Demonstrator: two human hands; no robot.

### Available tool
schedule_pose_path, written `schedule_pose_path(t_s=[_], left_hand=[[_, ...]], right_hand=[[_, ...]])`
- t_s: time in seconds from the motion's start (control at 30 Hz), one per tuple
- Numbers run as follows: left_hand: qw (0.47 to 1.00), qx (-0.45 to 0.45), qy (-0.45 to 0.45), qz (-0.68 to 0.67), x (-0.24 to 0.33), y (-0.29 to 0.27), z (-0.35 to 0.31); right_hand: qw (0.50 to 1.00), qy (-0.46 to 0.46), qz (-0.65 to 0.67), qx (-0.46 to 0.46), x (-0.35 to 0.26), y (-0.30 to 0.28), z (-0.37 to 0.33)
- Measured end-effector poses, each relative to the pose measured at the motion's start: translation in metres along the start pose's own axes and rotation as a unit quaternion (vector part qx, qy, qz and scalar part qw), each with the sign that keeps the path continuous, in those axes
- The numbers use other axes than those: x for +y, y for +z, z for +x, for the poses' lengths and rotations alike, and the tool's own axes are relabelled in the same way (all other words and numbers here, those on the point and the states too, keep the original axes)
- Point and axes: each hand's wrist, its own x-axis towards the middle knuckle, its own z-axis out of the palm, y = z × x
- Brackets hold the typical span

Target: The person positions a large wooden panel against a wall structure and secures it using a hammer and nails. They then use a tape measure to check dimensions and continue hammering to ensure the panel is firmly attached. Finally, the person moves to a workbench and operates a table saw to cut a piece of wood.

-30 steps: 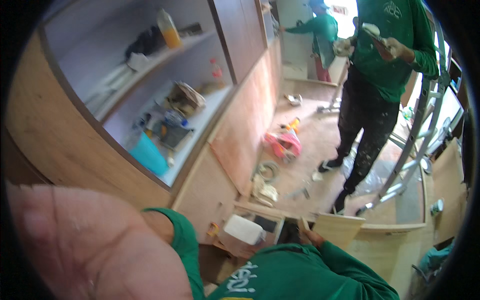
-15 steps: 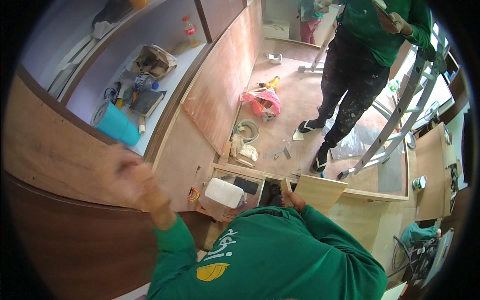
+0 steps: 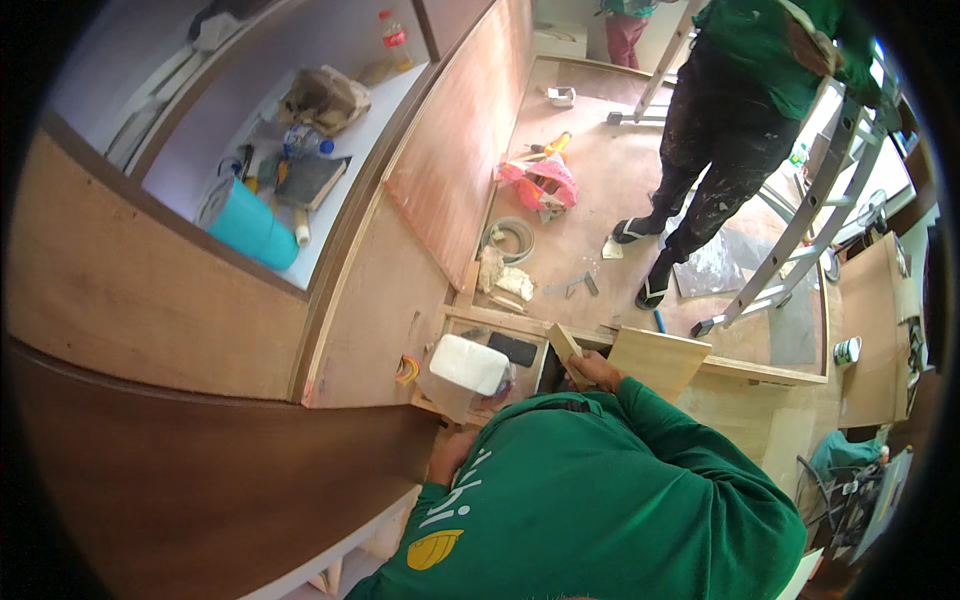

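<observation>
My right hand (image 3: 597, 370) is closed around a short strip of light wood (image 3: 563, 343), held tilted over an open gap in the wooden frame. Just right of it lies a pale plywood panel (image 3: 662, 358). My left hand (image 3: 452, 455) is low beside my body, near the dark brown cabinet front (image 3: 250, 480); its fingers are hidden. Between my hands, a white block-like container (image 3: 468, 364) and a black phone-like object (image 3: 513, 348) sit in a framed compartment. Rolls of coloured tape (image 3: 407, 369) lie to their left.
A co-worker in dark trousers (image 3: 695, 150) stands ahead beside an aluminium ladder (image 3: 800, 240). On the floor are a pink bag (image 3: 545, 188), a coiled grey band (image 3: 508, 240) and a metal square (image 3: 580, 285). The left shelf holds a turquoise tumbler (image 3: 255, 228) and bottles.
My left hand has dropped from in front of the cabinet down beside my body. The wood strip in my right hand now stands further out of the gap. The co-worker's hands have lowered.
</observation>
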Motion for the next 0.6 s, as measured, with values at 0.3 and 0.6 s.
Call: schedule_pose_path(t_s=[0.3, 0.6], left_hand=[[0.985, 0.088, 0.131, 0.063, 0.124, -0.033, -0.024], [0.879, 0.242, 0.214, -0.35, 0.164, -0.016, -0.03]], right_hand=[[0.973, -0.176, -0.115, -0.093, -0.129, 0.116, -0.094], [0.941, -0.255, -0.116, -0.187, -0.194, 0.158, -0.133]])
